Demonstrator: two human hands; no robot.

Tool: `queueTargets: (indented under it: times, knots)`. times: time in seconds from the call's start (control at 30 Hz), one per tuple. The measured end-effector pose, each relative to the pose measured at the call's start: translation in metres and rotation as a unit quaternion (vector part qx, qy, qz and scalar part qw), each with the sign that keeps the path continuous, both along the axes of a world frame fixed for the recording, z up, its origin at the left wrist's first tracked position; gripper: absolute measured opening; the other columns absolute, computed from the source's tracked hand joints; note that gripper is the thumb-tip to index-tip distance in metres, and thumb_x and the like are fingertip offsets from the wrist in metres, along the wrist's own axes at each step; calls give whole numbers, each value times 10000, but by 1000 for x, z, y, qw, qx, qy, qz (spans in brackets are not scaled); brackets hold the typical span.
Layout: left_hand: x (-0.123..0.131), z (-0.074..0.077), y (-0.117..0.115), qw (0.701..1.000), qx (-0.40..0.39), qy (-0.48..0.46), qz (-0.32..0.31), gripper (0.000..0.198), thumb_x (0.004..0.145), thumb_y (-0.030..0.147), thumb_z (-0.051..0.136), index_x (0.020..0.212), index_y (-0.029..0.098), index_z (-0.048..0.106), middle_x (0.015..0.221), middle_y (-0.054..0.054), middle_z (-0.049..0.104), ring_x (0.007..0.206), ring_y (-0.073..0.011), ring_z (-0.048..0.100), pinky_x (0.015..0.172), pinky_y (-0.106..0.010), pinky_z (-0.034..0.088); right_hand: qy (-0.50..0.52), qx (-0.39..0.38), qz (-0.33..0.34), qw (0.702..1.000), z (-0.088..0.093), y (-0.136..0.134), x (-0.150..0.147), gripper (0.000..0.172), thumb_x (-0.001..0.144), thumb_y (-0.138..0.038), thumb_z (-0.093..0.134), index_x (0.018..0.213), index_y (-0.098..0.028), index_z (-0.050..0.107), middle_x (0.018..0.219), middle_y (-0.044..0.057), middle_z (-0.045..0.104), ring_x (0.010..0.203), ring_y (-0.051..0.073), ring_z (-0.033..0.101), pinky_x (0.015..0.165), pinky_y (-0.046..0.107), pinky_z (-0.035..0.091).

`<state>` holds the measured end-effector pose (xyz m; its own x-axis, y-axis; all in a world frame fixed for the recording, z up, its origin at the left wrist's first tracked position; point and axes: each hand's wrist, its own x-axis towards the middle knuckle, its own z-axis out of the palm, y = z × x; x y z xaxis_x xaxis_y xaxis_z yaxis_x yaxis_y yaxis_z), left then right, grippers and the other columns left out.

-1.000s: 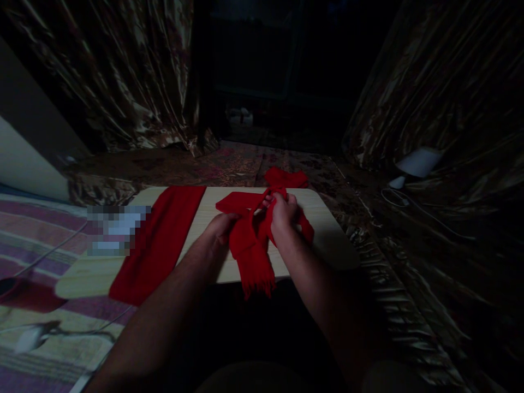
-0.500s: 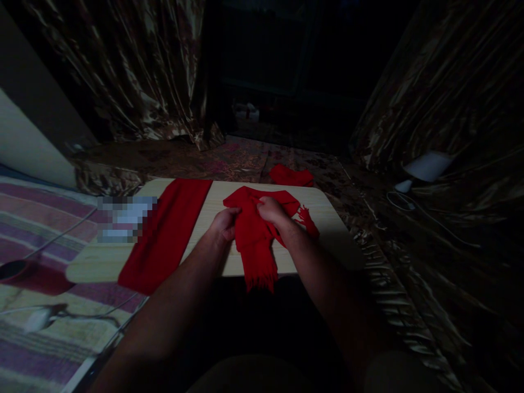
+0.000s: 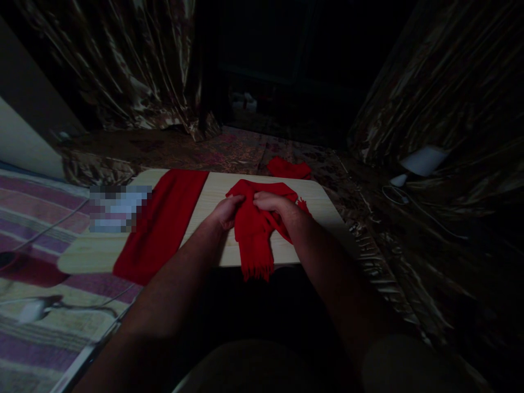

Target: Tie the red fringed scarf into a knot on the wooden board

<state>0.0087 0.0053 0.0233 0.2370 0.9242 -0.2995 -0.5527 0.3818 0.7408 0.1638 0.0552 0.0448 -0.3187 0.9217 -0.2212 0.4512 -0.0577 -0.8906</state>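
Note:
A red fringed scarf [image 3: 252, 224] lies bunched and crossed over itself on the pale wooden table [image 3: 213, 218]. One fringed end hangs over the table's near edge; another fringed part shows at the right, partly behind my forearm. My left hand [image 3: 228, 212] is closed on the scarf's left side, thumb on top of the cloth. Across from it, my right hand [image 3: 268, 201] grips the scarf near the crossing, its fingertips partly hidden in the folds. Left of both hands, a flat red cloth [image 3: 166, 218] lies folded in a long strip across the table.
Another red cloth [image 3: 289, 167] lies beyond the table's far edge. A blurred-out item [image 3: 118, 210] sits at the table's left. A white lamp [image 3: 423, 161] with its cord is on the right. Striped bedding [image 3: 28, 218] with cables lies left; dark curtains [image 3: 135, 65] hang behind.
My left hand has moved up along the scarf, its thumb now over the cloth near the crossing. My right hand has shifted slightly left. The whole view has shifted a little.

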Motion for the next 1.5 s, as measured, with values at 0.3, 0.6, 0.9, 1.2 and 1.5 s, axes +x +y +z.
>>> queueTargets:
  times: [0.3, 0.6, 0.9, 1.2, 1.5]
  knots:
    - [2, -15, 13, 979, 95, 83, 158, 170, 645, 248, 698, 757, 159, 606, 617, 13, 623, 526, -120, 558, 524, -235, 442, -57, 16, 45, 997, 6, -15, -5, 203, 821, -62, 513, 717, -182, 639, 644, -25, 662, 577, 125, 569, 565, 218, 417]
    - [-1, -17, 18, 977, 123, 87, 150, 148, 529, 231, 638, 631, 176, 547, 543, 34, 544, 454, -95, 464, 421, -218, 321, -130, 4, 65, 989, 14, -14, -8, 153, 846, -106, 528, 725, -167, 596, 642, -31, 624, 587, 105, 547, 553, 204, 393]
    - [-23, -21, 17, 947, 239, 215, -14, 220, 422, 132, 532, 619, 142, 630, 608, -12, 619, 557, -156, 556, 535, -255, 461, -150, -4, 78, 986, 17, -17, -7, 167, 831, -69, 527, 874, -161, 659, 806, 12, 717, 639, 121, 598, 614, 220, 425]
    - [-29, -27, 20, 858, 296, 419, -31, 373, 534, 201, 556, 846, 129, 748, 844, -73, 753, 786, -265, 686, 788, -383, 575, -185, 39, 84, 978, 7, -4, 8, 256, 732, -52, 637, 945, -190, 601, 781, -42, 649, 586, 91, 538, 542, 194, 393]
    - [-25, -25, 22, 850, 278, 447, -26, 367, 582, 212, 570, 881, 130, 767, 922, -88, 778, 866, -291, 723, 833, -372, 582, -310, 47, 87, 946, 41, -34, 75, 598, 590, -77, 738, 1163, -225, 653, 973, 10, 725, 692, 129, 626, 587, 204, 448]
